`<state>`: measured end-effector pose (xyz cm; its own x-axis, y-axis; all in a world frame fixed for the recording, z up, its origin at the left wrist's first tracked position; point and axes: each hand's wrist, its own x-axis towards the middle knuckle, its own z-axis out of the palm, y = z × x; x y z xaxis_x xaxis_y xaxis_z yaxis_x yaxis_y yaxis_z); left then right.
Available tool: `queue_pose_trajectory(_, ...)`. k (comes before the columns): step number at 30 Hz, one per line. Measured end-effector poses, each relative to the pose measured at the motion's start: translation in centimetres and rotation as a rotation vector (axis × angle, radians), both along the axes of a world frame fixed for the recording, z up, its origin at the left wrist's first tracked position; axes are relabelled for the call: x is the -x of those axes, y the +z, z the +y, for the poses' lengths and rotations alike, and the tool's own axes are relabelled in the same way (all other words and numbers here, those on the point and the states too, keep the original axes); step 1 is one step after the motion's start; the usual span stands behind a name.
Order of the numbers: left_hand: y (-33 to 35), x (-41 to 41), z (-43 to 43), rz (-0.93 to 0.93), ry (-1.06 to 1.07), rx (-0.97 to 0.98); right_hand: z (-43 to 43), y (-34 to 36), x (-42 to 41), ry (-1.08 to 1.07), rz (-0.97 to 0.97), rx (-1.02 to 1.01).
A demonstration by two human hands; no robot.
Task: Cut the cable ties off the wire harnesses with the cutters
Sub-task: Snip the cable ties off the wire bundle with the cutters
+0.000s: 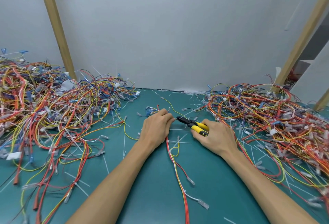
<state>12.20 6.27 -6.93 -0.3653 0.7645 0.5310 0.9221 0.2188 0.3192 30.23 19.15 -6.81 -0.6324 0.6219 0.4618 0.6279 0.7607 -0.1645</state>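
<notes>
Centrally on the mat (153,179), the left hand (156,127) pinches the harness (175,163) palm-down, while the right hand (215,136) grips the cutters (193,123) (tips at the left fingertips (171,119)).

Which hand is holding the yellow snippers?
The right hand grips the yellow-handled cutters, whose black tip points left. The left hand has no tool; it pinches the wire harness at that tip.

The harness (171,153) runs hidden under the left hand (156,128).
</notes>
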Motion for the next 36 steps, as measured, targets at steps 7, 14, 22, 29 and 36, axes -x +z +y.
queue_pose_trajectory(7,0.07,0.04,-0.07,0.009,-0.019,0.0,0.09,0.06,-0.22,0.039,0.022,0.002)
queue_pose_trajectory(14,0.03,-0.08,0.0,0.012,-0.026,-0.01,0.1,-0.1,-0.2,0.0,0.037,0.003)
queue_pose_trajectory(22,-0.15,0.36,0.38,-0.188,-0.119,0.007,0.17,-0.04,-0.24,-0.005,0.084,0.023)
queue_pose_trajectory(29,-0.1,0.78,0.54,-0.353,-0.13,0.012,0.2,-0.29,-0.17,0.021,0.057,-0.05)
queue_pose_trajectory(36,-0.03,0.54,0.49,-0.275,-0.084,0.03,0.09,-0.1,-0.27,0.108,0.06,-0.1)
